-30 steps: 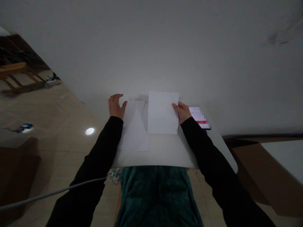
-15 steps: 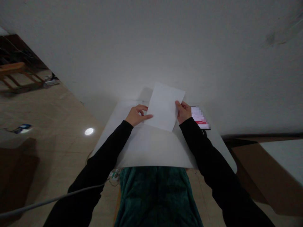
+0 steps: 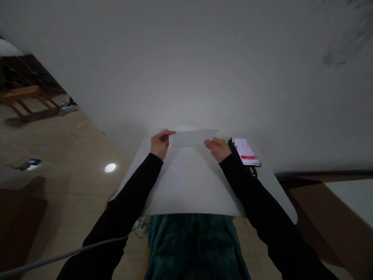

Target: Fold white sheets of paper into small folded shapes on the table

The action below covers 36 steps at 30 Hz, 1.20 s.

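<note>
My left hand (image 3: 159,144) and my right hand (image 3: 218,149) pinch opposite ends of a white paper sheet (image 3: 189,138) above the far part of the table. The sheet shows as a narrow, foreshortened strip, and I cannot tell whether it is tilted or folded. A second, pale sheet of paper (image 3: 171,171) lies flat on the white table (image 3: 204,198), just below my hands and nearer to me.
A smartphone (image 3: 246,151) with a blurred screen lies at the table's right side, close to my right sleeve. A grey cable (image 3: 72,252) crosses my left arm. A wall rises beyond the table, with a tiled floor to the left and brown board to the right.
The sheet has gone from a broad upright page to a narrow strip held by both hands. My left hand has taken its left end, and the view has shifted slightly.
</note>
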Motion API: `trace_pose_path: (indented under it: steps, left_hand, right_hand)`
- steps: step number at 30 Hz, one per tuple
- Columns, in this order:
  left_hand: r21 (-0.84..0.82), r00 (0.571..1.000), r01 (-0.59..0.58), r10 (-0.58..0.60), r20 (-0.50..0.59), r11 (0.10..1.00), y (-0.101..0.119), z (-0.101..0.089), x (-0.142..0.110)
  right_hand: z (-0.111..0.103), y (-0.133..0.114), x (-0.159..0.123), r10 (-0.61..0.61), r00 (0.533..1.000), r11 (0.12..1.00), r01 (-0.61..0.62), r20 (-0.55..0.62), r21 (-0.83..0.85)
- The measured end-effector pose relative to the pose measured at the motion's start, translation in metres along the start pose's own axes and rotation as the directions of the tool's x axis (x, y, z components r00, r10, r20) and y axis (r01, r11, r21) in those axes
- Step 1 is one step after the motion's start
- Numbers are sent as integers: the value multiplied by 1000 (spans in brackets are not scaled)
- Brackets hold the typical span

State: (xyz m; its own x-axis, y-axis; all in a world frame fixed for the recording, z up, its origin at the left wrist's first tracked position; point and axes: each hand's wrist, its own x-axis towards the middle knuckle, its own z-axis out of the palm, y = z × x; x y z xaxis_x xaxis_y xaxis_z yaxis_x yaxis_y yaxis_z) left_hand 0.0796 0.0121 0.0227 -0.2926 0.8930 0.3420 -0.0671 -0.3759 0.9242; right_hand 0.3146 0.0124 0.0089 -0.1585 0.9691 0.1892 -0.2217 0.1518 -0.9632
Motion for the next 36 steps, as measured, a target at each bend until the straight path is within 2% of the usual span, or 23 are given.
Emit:
trace_pose_path:
  steps: [2, 3, 6, 9, 12, 15, 19, 21, 23, 26, 28, 30, 32, 34, 36]
  left_hand:
    - [16, 997, -63, 63, -52, 998, 0, 0, 1]
    - [11, 995, -89, 89, -42, 996, 1, 0, 1]
    - [-29, 990, -104, 106, 88, 994, 6, 0, -1]
    - [-8, 976, -77, 77, 205, 997, 15, -2, -5]
    - [117, 957, -80, 44, 286, 990, 24, -2, -11]
    - [251, 946, -162, 79, 313, 954, 30, 0, -16]
    - [349, 917, -268, 127, 378, 898, 32, 5, -23]
    - [410, 911, -285, 112, 397, 866, 28, 7, -26]
    - [435, 919, -259, 82, 385, 862, 20, 11, -29]
    - [333, 947, -117, 4, 320, 935, 6, 20, -33]
    - [199, 964, -4, -48, 260, 980, -1, 26, -36]
    - [131, 962, 42, -75, 261, 990, -5, 32, -39]
    - [147, 946, 4, -51, 321, 989, -6, 37, -43]
    - [169, 928, -77, 8, 373, 983, -3, 42, -46]
    - [163, 925, -145, 76, 372, 976, 1, 50, -50]
  right_hand:
    - [-1, 2, 0, 48, 999, 995, -47, -9, 92]
    - [-1, 2, 0, 78, 997, 986, -76, -6, 150]
    - [-1, -1, -1, 146, 989, 957, -148, 25, 248]
    - [-1, -6, 0, 111, 994, 966, -110, 9, 234]
    - [-4, -10, 2, 23, 998, 988, -15, -51, 156]
    - [-10, -13, 3, -32, 995, 1000, 31, -97, -4]
    - [-11, -21, 1, -96, 994, 967, 81, -51, -241]
    - [-6, -26, -1, -128, 991, 953, 113, -37, -280]
    - [1, -28, -3, -188, 979, 953, 163, -75, -256]
    - [11, -25, -4, -206, 961, 977, 189, -186, -103]
    - [16, -19, -5, -112, 976, 993, 118, -185, 25]
    - [20, -14, -7, -22, 988, 998, 31, -150, 60]
    - [23, -11, -10, 10, 985, 1000, -11, -173, -2]
    - [26, -11, -13, -21, 972, 996, 0, -235, -88]
    - [28, -13, -16, -78, 961, 989, 40, -265, -145]
